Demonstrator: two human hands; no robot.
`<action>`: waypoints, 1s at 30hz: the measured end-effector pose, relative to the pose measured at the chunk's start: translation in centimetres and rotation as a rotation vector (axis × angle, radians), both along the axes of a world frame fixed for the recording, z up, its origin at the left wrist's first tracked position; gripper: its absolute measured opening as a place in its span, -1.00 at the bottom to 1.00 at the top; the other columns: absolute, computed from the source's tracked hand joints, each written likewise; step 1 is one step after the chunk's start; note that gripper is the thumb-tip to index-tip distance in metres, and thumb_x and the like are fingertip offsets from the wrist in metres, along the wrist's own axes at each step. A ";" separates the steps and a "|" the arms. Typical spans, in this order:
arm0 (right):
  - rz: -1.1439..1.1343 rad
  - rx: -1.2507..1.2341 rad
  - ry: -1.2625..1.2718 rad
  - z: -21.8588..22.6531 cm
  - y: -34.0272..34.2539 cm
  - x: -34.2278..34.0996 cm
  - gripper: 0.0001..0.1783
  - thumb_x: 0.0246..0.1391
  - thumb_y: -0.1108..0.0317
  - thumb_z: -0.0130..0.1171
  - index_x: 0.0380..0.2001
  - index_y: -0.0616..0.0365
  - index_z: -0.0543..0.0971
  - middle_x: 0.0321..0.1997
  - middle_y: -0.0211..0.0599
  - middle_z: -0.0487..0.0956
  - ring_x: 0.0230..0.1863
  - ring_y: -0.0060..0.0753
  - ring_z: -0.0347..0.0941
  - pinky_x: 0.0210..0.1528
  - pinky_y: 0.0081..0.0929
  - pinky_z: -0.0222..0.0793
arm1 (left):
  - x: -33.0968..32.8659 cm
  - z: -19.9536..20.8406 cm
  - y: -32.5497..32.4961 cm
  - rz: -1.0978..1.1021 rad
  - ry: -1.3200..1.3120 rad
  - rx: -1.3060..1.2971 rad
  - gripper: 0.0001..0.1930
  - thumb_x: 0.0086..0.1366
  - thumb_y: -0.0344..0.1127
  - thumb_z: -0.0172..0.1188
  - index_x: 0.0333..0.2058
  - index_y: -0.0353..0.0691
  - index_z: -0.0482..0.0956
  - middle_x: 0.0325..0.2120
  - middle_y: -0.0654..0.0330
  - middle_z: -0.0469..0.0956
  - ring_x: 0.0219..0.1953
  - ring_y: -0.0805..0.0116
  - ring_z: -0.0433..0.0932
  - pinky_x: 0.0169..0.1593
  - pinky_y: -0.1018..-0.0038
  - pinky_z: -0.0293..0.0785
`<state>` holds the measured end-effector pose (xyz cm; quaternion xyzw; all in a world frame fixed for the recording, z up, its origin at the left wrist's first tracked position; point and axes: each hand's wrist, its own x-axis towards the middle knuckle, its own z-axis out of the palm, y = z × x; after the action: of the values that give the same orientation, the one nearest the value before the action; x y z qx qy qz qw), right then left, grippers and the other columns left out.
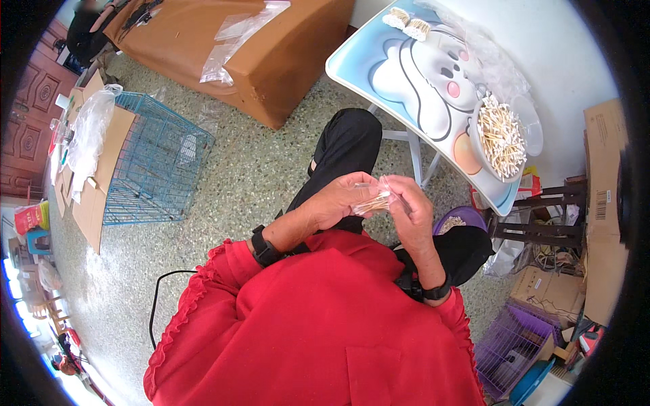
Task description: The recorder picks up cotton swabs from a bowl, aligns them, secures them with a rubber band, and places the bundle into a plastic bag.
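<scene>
Over my lap, a small clear plastic bag of cotton swabs (pixel 373 204) is between my two hands. My left hand (pixel 336 200) is closed on its left side, fingers wrapped around the swabs. At the bag's upper right edge, my right hand (pixel 412 208) pinches the plastic. Ahead to the right stands a small folding table (pixel 399 88) with a cartoon print. A clear round bowl (pixel 478 145) heaped with loose cotton swabs (pixel 502 135) sits near its right end. Two bundles of swabs (pixel 407 24) lie at the far end, and clear plastic bags (pixel 491 54) lie along the wall side.
A blue wire cage (pixel 159 159) with cardboard (pixel 112 166) on top stands left. A brown-covered block of furniture (pixel 284 61) is ahead. On the floor at right are a purple basin (pixel 467 218) and a purple cage (pixel 509 348). A person (pixel 88 30) is far left.
</scene>
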<state>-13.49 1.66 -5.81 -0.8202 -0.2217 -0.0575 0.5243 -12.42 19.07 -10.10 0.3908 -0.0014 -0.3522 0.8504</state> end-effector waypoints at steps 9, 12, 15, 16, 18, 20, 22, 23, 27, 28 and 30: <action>0.036 0.017 -0.011 0.5 -0.1 0.0 -0.81 -0.02 0.53 0.02 -0.27 0.28 0.47 -0.14 -0.11 0.50 -0.13 -0.24 0.46 -0.08 -0.45 0.33 | -0.1 -1.2 0.1 0.063 0.071 -0.059 -0.73 0.30 -0.08 -0.03 -0.19 -0.12 0.42 -0.35 0.29 0.52 -0.36 0.50 0.52 -0.40 0.57 0.50; 0.038 0.009 -0.024 0.3 -0.2 0.0 -0.82 0.02 0.47 0.03 -0.27 0.28 0.48 -0.15 -0.11 0.50 -0.13 -0.24 0.46 -0.07 -0.44 0.33 | -0.1 -1.2 0.1 0.068 0.084 -0.044 -0.75 0.29 -0.09 -0.01 -0.21 -0.11 0.43 -0.38 0.31 0.52 -0.40 0.52 0.51 -0.44 0.59 0.48; -0.003 0.053 0.023 -0.2 -0.5 -0.1 -0.81 0.07 0.45 0.02 -0.26 0.29 0.50 -0.17 -0.12 0.51 -0.14 -0.25 0.47 -0.08 -0.45 0.33 | -0.1 -0.4 0.0 0.046 0.055 0.022 -0.77 0.27 -0.11 0.03 -0.22 -0.11 0.42 -0.40 0.32 0.52 -0.41 0.54 0.51 -0.47 0.60 0.47; -0.025 0.070 0.051 -0.3 -0.6 -0.1 -0.81 0.09 0.44 0.01 -0.26 0.30 0.51 -0.17 -0.13 0.52 -0.15 -0.28 0.46 -0.09 -0.46 0.33 | -0.1 -0.2 -0.1 0.047 0.056 0.022 -0.77 0.27 -0.11 0.03 -0.22 -0.11 0.42 -0.40 0.32 0.52 -0.41 0.54 0.51 -0.47 0.60 0.47; -0.047 0.087 0.078 -0.2 -0.6 -0.2 -0.81 0.11 0.43 0.00 -0.26 0.31 0.52 -0.18 -0.14 0.52 -0.15 -0.31 0.46 -0.09 -0.48 0.33 | -0.2 0.1 -0.1 0.019 0.030 -0.003 -0.76 0.25 -0.12 0.09 -0.24 -0.13 0.40 -0.41 0.30 0.50 -0.42 0.55 0.48 -0.45 0.57 0.46; -0.091 0.226 0.183 0.2 -0.6 -0.4 -0.76 0.14 0.35 0.00 -0.27 0.33 0.53 -0.18 -0.19 0.52 -0.14 -0.40 0.43 -0.05 -0.48 0.29 | -0.1 0.2 -0.1 0.010 0.028 -0.004 -0.76 0.25 -0.11 0.09 -0.24 -0.13 0.40 -0.41 0.30 0.50 -0.42 0.55 0.48 -0.45 0.57 0.45; -0.090 0.258 0.186 0.0 -0.6 -0.4 -0.77 0.14 0.38 -0.01 -0.26 0.33 0.53 -0.17 -0.18 0.52 -0.15 -0.41 0.43 -0.07 -0.52 0.30 | -0.1 0.3 -0.1 0.003 0.026 -0.005 -0.75 0.25 -0.11 0.09 -0.24 -0.14 0.40 -0.41 0.30 0.50 -0.42 0.55 0.48 -0.45 0.58 0.45; -0.092 0.290 0.189 0.0 -0.7 -0.3 -0.78 0.15 0.41 -0.02 -0.25 0.33 0.52 -0.16 -0.17 0.52 -0.15 -0.42 0.44 -0.10 -0.55 0.32 | -0.1 0.4 -0.1 0.008 0.023 -0.004 -0.75 0.25 -0.11 0.08 -0.24 -0.13 0.40 -0.41 0.31 0.50 -0.42 0.55 0.48 -0.46 0.58 0.44; -0.045 0.315 0.241 0.1 -0.8 0.2 -0.74 0.13 0.37 -0.02 -0.19 0.32 0.51 -0.07 -0.13 0.48 -0.05 -0.34 0.41 0.00 -0.49 0.28 | 0.0 0.1 -0.2 0.040 0.049 0.018 -0.77 0.27 -0.10 0.04 -0.23 -0.11 0.40 -0.39 0.32 0.50 -0.40 0.56 0.48 -0.45 0.59 0.43; 0.033 0.178 0.153 0.1 -0.7 0.6 -0.68 0.12 0.34 -0.01 -0.12 0.30 0.47 0.00 -0.09 0.43 0.03 -0.27 0.36 0.08 -0.43 0.22 | 0.1 0.0 -0.2 0.040 0.049 0.017 -0.77 0.27 -0.10 0.04 -0.23 -0.11 0.40 -0.39 0.32 0.50 -0.40 0.56 0.48 -0.45 0.59 0.43; 0.105 0.041 0.066 -0.1 -0.5 0.6 -0.62 0.10 0.30 0.00 -0.04 0.29 0.43 0.08 -0.05 0.38 0.11 -0.19 0.30 0.15 -0.38 0.16 | 0.3 -0.4 -0.4 0.080 0.071 -0.016 -0.77 0.30 -0.09 -0.01 -0.23 -0.10 0.40 -0.40 0.32 0.50 -0.40 0.55 0.47 -0.42 0.58 0.43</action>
<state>-12.85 1.18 -5.92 -0.7979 -0.2458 -0.0074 0.5504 -12.17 18.64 -10.50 0.3711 0.0415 -0.3317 0.8663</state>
